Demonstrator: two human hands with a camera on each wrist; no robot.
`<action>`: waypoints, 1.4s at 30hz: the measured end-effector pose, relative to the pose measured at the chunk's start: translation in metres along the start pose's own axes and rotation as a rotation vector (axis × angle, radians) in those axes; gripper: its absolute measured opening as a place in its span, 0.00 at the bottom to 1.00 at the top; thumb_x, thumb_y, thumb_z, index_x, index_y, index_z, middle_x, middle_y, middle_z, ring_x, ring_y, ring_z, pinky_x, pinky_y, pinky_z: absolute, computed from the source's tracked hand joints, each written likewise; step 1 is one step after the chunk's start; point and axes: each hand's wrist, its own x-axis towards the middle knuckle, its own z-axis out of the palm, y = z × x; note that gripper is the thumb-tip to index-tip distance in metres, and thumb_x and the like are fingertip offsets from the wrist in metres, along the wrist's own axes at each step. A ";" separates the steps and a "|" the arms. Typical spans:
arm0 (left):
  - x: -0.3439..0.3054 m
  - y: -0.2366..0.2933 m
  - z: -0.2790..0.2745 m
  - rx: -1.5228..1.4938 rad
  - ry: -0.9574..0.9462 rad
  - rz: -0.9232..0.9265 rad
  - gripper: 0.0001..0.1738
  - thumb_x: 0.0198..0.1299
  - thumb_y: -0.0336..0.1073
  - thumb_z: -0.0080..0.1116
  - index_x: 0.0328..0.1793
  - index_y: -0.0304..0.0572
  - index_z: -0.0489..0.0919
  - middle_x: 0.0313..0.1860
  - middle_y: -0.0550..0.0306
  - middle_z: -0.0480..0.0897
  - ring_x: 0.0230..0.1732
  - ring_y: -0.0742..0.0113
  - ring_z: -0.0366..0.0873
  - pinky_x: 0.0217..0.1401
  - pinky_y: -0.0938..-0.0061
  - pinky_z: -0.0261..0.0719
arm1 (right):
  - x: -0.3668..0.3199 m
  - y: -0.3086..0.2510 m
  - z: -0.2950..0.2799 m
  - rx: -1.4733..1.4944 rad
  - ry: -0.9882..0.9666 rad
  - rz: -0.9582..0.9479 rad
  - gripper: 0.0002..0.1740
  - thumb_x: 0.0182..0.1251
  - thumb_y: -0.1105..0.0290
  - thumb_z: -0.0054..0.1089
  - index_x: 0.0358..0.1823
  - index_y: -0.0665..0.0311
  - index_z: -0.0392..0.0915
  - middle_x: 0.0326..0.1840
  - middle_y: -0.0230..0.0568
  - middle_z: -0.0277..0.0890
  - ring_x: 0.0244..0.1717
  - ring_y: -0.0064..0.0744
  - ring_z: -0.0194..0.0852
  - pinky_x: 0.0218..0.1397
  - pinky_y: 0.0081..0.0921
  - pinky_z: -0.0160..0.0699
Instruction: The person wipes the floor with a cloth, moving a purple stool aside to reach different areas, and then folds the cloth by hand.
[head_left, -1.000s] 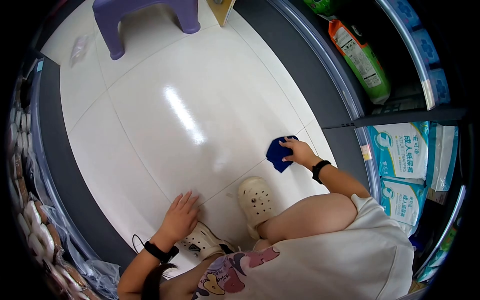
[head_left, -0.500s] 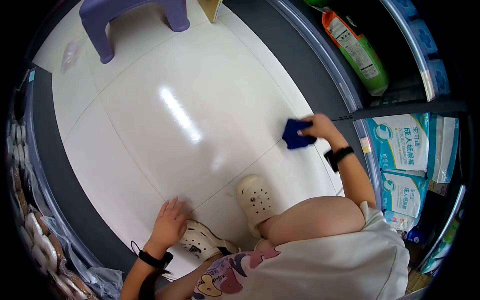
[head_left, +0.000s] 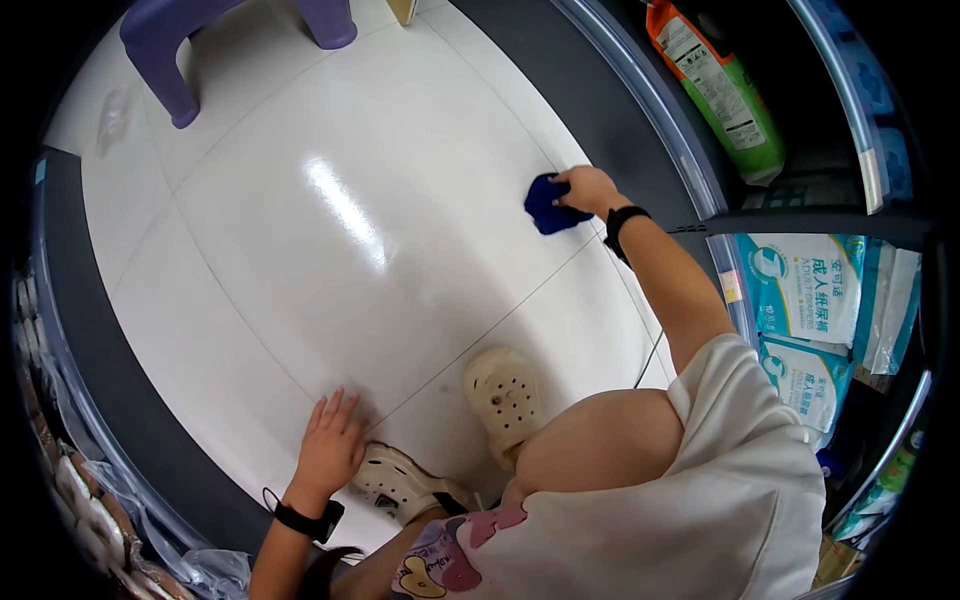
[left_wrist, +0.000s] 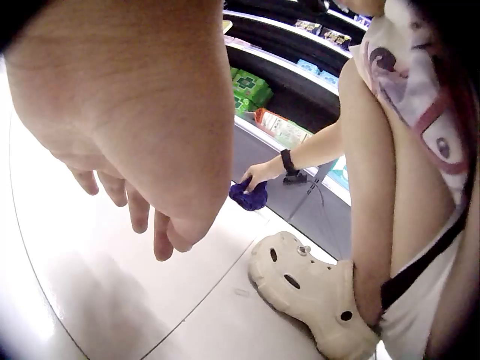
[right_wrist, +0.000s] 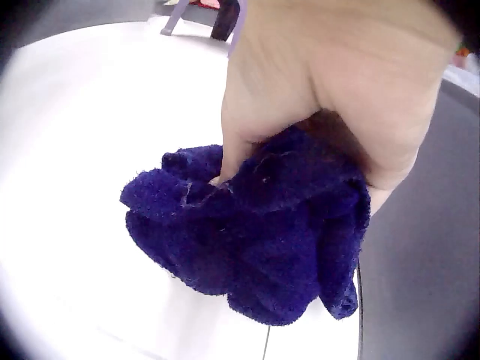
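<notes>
A crumpled dark blue cloth (head_left: pixel 552 205) with a fuzzy texture lies bunched under my right hand (head_left: pixel 588 190), close by the base of the right shelf. In the right wrist view the thumb presses into the folds of the cloth (right_wrist: pixel 255 232), and the other fingers are mostly hidden behind it. My left hand (head_left: pixel 333 445) holds nothing; its fingers are spread, low over the white tiled floor (head_left: pixel 300 260) beside the left shoe. From the left wrist, the left hand (left_wrist: pixel 135 112) shows loosely hanging fingers.
Two cream clogs (head_left: pixel 505 400) are on my feet. A purple stool (head_left: pixel 165 60) stands at the far left, near a clear plastic piece (head_left: pixel 113 120). Dark shelving runs along both sides; the right one holds diaper packs (head_left: pixel 805 285) and a green-orange bag (head_left: pixel 720 95).
My right hand has moved the cloth first toward the right shelf base, then forward and back left over the floor. The left hand has shifted slightly left, its fingers still spread.
</notes>
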 end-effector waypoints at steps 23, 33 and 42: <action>-0.011 -0.011 0.003 0.010 -0.002 0.030 0.13 0.54 0.36 0.60 0.44 0.39 0.82 0.66 0.45 0.73 0.74 0.46 0.61 0.77 0.50 0.56 | -0.086 -0.021 -0.057 0.337 0.001 0.239 0.24 0.50 0.57 0.73 0.49 0.58 0.85 0.35 0.51 0.85 0.36 0.44 0.85 0.44 0.35 0.82; -0.010 -0.001 -0.008 0.004 0.021 -0.068 0.11 0.55 0.36 0.61 0.43 0.40 0.83 0.67 0.46 0.73 0.74 0.46 0.62 0.77 0.51 0.56 | 0.121 -0.092 -0.091 0.203 0.119 0.143 0.24 0.56 0.55 0.69 0.52 0.58 0.85 0.51 0.43 0.84 0.54 0.43 0.82 0.56 0.33 0.78; -0.029 -0.010 -0.001 -0.160 -0.022 -0.211 0.11 0.54 0.35 0.62 0.44 0.45 0.83 0.65 0.47 0.75 0.74 0.45 0.63 0.76 0.51 0.58 | 0.144 -0.113 -0.062 0.105 0.121 -0.040 0.27 0.52 0.51 0.70 0.51 0.57 0.85 0.47 0.45 0.85 0.49 0.46 0.83 0.53 0.34 0.79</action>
